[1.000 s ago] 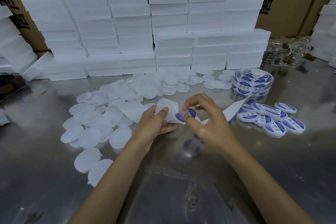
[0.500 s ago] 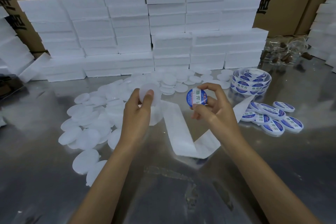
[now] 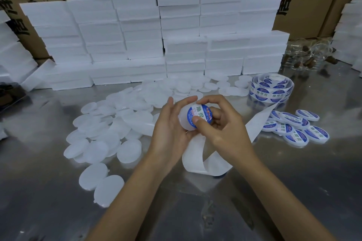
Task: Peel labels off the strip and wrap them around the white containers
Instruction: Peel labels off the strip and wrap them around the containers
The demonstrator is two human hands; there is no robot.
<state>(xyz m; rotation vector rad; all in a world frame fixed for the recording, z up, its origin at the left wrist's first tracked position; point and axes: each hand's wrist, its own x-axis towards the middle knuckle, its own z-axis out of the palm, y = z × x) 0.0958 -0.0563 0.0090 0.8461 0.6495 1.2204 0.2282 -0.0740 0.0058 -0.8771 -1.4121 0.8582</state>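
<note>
Hands meet at the centre of the frame over the shiny metal table (image 3: 293, 191). Nearest, a curl of bare white backing strip (image 3: 197, 159) lies just below them and runs off toward the right. The left hand (image 3: 170, 129) cups a small round white plastic container (image 3: 185, 121) from the left side, fingers straight behind it and palm toward the right. The right hand (image 3: 221, 123) comes from the opposite side, curled over a round blue-and-white printed label (image 3: 199, 116), its thumb pressing the label's lower edge flat on the container's face. So the label lies between the two hands, facing the camera, with the right hand's thumb the nearer presser; smoothing it down is probably the move in hand, though whether the far edge is stuck I cannot tell. To the left lies a scatter of unlabelled white discs (image 3: 109, 139); to the right, a cluster of finished labelled containers (image 3: 295, 125). Farther back at right sits the coiled roll of blue labels (image 3: 272, 89), with stacked white foam blocks (image 3: 137, 31) behind.
</note>
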